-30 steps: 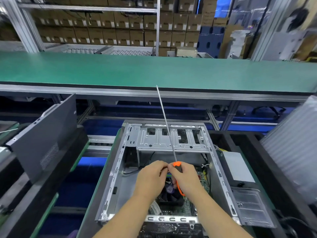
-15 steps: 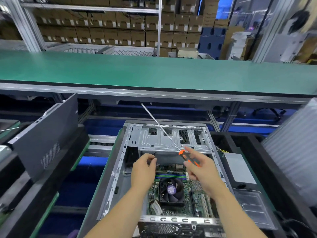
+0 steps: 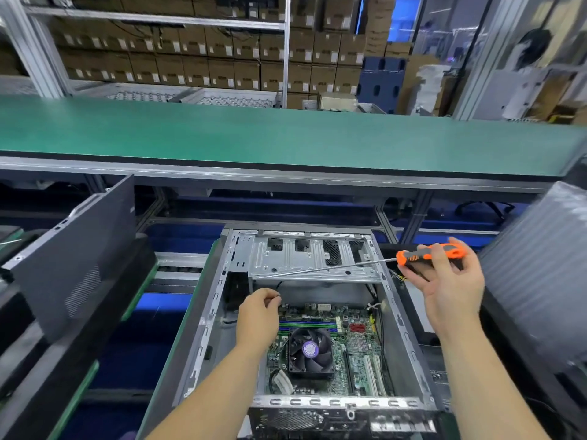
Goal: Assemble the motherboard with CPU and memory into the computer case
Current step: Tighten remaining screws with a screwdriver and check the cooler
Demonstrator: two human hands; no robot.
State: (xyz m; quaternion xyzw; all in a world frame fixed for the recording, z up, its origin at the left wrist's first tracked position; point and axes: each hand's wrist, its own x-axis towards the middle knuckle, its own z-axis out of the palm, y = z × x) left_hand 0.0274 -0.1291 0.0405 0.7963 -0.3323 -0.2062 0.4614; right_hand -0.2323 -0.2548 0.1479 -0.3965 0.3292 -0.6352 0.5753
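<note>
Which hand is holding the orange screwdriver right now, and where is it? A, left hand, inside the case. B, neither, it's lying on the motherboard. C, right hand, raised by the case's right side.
C: the right hand grips the orange screwdriver beside the case, shaft pointing left.

- A factory assembly line: a long green conveyor belt (image 3: 286, 138) on an aluminium frame crosses the middle of the frame.
- Stacked cardboard boxes (image 3: 222, 58) fill metal racking (image 3: 287, 49) along the top.
- An open computer case (image 3: 305, 312) sits at lower centre.
</note>
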